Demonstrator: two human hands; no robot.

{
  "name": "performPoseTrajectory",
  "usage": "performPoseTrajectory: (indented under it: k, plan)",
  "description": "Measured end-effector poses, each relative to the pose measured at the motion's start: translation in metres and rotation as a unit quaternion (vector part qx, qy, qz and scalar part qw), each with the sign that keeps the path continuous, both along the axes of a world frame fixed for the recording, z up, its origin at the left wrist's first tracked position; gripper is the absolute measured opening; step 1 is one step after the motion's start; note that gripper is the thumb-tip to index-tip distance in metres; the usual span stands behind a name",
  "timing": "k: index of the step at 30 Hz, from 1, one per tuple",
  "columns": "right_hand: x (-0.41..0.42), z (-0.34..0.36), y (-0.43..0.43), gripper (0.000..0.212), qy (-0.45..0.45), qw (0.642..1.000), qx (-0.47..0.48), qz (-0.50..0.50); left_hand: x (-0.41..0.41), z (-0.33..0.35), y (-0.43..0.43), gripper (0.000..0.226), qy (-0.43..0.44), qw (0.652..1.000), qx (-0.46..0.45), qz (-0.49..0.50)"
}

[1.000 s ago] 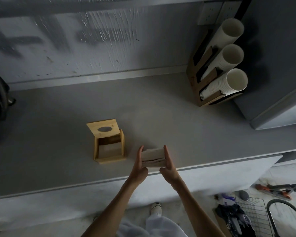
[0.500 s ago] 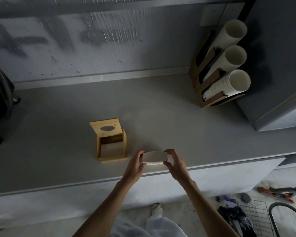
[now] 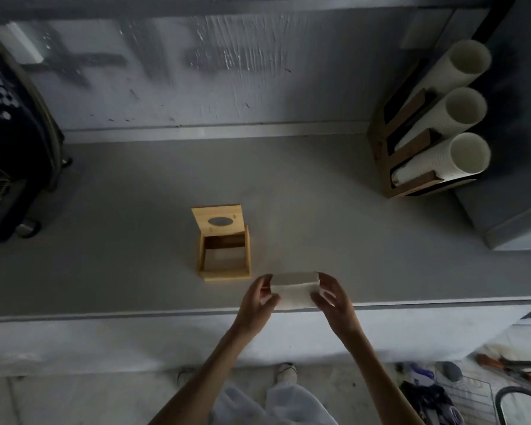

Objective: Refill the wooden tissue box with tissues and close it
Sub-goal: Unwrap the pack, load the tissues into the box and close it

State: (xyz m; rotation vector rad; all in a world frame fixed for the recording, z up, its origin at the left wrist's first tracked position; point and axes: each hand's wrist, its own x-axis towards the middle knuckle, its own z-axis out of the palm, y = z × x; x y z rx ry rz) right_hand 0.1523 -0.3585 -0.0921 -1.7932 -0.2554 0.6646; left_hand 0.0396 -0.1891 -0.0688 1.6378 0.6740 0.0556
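Head view: the tissue stack [image 3: 293, 291], lower centre of the frame, is pinched at its 2 ends between the left hand [image 3: 256, 297] and right hand [image 3: 331, 297]. It looks light, soft and floppy, so end support suits. The wooden tissue box [image 3: 224, 259] sits open just upper left. Compared with 0.5 s ago, the stack now shows its broad face rather than a thin edge.

tissue box [image 3: 224, 256]: pale wood, smooth, satin sheen; grain faint; lid [image 3: 219, 221] same wood with a dark oval slot.
tissues [image 3: 295, 294]: soft white paper, matt, folded stack with one crease line across.
countertop [image 3: 319, 216]: grey, matt, fine even texture; front edge a shade brighter.
wall [image 3: 221, 72]: grey, rough, streaked and scuffed, patchy shine.
cup holder [image 3: 411, 184]: darker brown wood, matt.
cups [image 3: 468, 153]: white paper, matt, ribbed where stacked.
wire basket [image 3: 472, 394]: thin metal wire.
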Motion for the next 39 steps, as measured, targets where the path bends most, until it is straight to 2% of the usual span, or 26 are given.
performPoseTrajectory:
  k: [2, 6, 11, 16, 19, 21, 24, 30, 39]
  plan:
    - [-0.016, 0.008, 0.003, 0.038, 0.033, 0.999, 0.011, -0.005, -0.016, 0.008, 0.001, 0.036, 0.013, 0.998, -0.057, 0.027]
    - [-0.046, 0.021, 0.017, 0.035, 0.101, 0.993, 0.056, -0.014, -0.046, 0.024, 0.022, 0.026, 0.041, 0.989, -0.113, 0.081]
    - [-0.065, 0.053, 0.052, 0.044, 0.093, 0.994, 0.051, 0.016, -0.064, 0.052, 0.061, 0.021, 0.045, 0.986, -0.127, 0.102]
    - [-0.071, 0.072, 0.082, 0.029, 0.064, 0.997, 0.046, -0.006, -0.071, 0.071, 0.093, 0.023, 0.044, 0.987, -0.119, 0.1]
    - [-0.063, 0.079, 0.111, 0.031, 0.001, 0.999, -0.012, -0.035, -0.062, 0.077, 0.112, 0.015, 0.051, 0.988, -0.111, 0.093]
    - [-0.053, 0.082, 0.135, 0.032, -0.058, 0.996, -0.059, -0.035, -0.048, 0.078, 0.128, 0.003, 0.064, 0.99, -0.08, 0.092]
    - [-0.041, 0.081, 0.17, 0.031, -0.112, 0.988, -0.1, -0.03, -0.022, 0.073, 0.15, 0.012, 0.101, 0.99, 0.0, 0.096]
    - [-0.04, 0.072, 0.199, 0.032, -0.134, 0.977, -0.164, -0.03, 0.003, 0.068, 0.159, 0.027, 0.152, 0.982, 0.063, 0.095]
    - [-0.041, 0.063, 0.204, 0.032, -0.144, 0.97, -0.193, -0.025, 0.003, 0.063, 0.159, 0.029, 0.16, 0.981, 0.054, 0.096]
